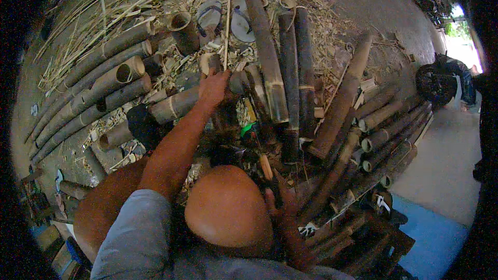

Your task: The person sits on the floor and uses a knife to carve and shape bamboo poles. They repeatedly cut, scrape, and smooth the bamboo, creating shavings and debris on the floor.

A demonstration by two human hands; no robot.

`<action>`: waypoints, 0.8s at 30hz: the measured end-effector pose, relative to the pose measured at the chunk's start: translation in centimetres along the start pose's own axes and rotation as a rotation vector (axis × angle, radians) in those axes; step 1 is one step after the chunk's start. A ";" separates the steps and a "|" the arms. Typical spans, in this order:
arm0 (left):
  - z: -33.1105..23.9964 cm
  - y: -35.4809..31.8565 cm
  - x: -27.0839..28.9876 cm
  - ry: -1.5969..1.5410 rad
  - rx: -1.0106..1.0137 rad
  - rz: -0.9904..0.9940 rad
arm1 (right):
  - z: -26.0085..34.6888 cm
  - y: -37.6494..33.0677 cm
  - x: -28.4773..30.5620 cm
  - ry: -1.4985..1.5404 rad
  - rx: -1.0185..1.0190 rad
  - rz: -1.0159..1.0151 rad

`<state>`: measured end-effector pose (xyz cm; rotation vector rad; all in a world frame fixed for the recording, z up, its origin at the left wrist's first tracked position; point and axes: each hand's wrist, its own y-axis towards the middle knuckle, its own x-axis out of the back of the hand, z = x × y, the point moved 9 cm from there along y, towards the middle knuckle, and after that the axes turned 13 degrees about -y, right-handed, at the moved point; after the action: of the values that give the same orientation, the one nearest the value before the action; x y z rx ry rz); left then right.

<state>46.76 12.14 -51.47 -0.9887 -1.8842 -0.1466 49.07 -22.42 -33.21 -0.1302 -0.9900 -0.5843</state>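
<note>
My left hand (213,91) reaches forward over the bamboo, its fingers closed around the lower end of a thin pale bamboo strip (227,21). Just beyond the fingers is a short bamboo piece (209,62) with a light cut face. Beneath my forearm lies a thick dark bamboo pole (176,105). Close to my bent knee (228,210), my right hand (277,199) is wrapped round a dark tool with an orange-brown wooden part (266,167). Its far end is lost in shadow near a small bright green thing (248,129).
Long bamboo poles (98,93) lie stacked at the left. More poles (267,57) stretch ahead, and a pile of bamboo (384,135) fills the right. A hollow bamboo section (184,33) stands near grey flip-flops (209,18). Wood shavings (332,46) litter the floor.
</note>
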 end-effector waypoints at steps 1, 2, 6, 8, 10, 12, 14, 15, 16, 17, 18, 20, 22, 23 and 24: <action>0.1 0.0 -0.3 0.028 0.025 0.031 | 0.0 1.6 -1.3 0.005 0.001 -0.006; 0.0 0.1 -0.1 0.036 0.008 -0.001 | -0.3 3.9 -3.3 0.011 -0.021 0.014; 0.6 1.0 -1.2 0.063 -0.069 -0.019 | -2.3 8.4 -8.3 0.136 -0.296 0.256; 0.9 1.2 -1.1 0.118 -0.096 -0.135 | -1.4 7.5 -6.3 0.110 -0.153 0.195; 1.1 1.4 -1.2 0.114 -0.105 -0.143 | -2.0 3.7 -4.4 0.165 -0.204 0.187; 1.0 1.1 -1.8 0.051 -0.100 -0.039 | -2.8 1.6 -4.1 0.196 -0.219 0.202; 1.2 0.7 -1.4 0.008 -0.026 0.032 | -3.2 2.0 -5.2 0.226 -0.218 0.208; 0.7 0.3 -1.1 -0.020 -0.017 0.013 | -3.5 2.8 -5.8 0.229 -0.225 0.209; 0.2 0.0 -0.9 -0.014 -0.039 0.018 | -3.6 3.7 -6.2 0.224 -0.241 0.207; -0.4 -0.1 0.2 0.000 -0.081 -0.063 | -3.6 5.8 -6.9 0.223 -0.233 0.196; -0.9 -0.4 1.0 0.018 -0.110 -0.137 | -3.4 7.9 -8.0 0.183 -0.190 0.190; -1.1 -0.2 1.1 0.029 -0.113 -0.117 | -2.9 10.0 -8.9 0.182 -0.163 0.184; -0.7 0.3 0.4 0.048 -0.088 -0.055 | -2.6 9.3 -8.0 0.249 -0.185 0.144; -0.1 0.6 -0.3 0.062 -0.053 -0.002 | -2.7 7.8 -6.5 0.234 -0.171 0.113; 0.1 0.7 -0.3 0.052 -0.075 -0.034 | -2.5 5.4 -4.8 0.205 -0.155 0.096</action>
<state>47.21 12.47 -51.96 -0.9943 -1.8604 -0.2622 51.74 -16.88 -37.64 -0.2492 -0.7353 -0.5741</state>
